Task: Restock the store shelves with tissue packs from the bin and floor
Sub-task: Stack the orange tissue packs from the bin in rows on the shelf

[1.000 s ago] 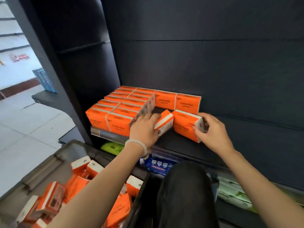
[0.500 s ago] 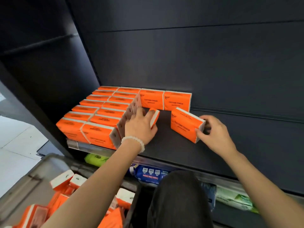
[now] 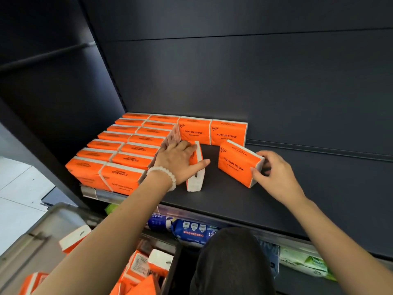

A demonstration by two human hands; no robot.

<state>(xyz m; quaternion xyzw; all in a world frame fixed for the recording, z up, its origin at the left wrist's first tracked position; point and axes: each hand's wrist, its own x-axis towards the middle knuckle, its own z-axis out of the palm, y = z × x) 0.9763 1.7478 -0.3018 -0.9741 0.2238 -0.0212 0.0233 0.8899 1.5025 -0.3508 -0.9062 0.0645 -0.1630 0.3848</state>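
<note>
"COTTON TISSUE" in black print on the orange front of two upright packs (image 3: 194, 130) at the shelf's (image 3: 234, 194) back edge, also on the tilted pack (image 3: 237, 163) near the shelf's middle. Same words, upside down, atop the flat packs (image 3: 125, 174) along the shelf's left front corner. Print on the blue packets (image 3: 193, 231) below the shelf too small to read.

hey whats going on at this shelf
A person is stocking orange cotton tissue packs onto a dark shelf. The left hand steadies one pack standing on edge beside the filled rows. The right hand grips a second pack by its end, angled and not yet lined up. More packs wait in the grey bin below.
</note>
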